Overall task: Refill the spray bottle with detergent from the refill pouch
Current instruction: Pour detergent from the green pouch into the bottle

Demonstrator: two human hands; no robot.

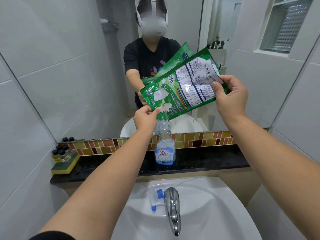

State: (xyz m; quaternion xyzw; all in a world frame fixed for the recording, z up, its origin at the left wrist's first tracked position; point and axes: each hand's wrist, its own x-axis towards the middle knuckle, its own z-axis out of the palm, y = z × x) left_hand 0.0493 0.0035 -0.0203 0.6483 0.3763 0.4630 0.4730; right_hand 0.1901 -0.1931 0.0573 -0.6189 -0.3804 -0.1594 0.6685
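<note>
Green and glossy, the refill pouch (181, 87) hangs tilted above the spray bottle (165, 146), its lower corner pointing down at the bottle's open neck. Just left of that neck, the left hand (145, 119) makes its grip on the pouch's low corner, thumb and fingers pinching the plastic. Up and to the right of the bottle, the right hand (231, 96) pinches the pouch's raised bottom edge, thumb pressed flat on the printed back panel. The bottle stands upright on the dark desk (207, 161), in front of a band of brown and yellow tiles, its label facing the camera; whether liquid is running into it cannot be told. Below the bottle, the blue and white spray head (156, 199) lies in the white sink (216, 213), just left of the chrome tap (173, 207). Far left of the bottle, a yellow sponge (65, 164) carries small dark-capped vials (61, 153).
</note>
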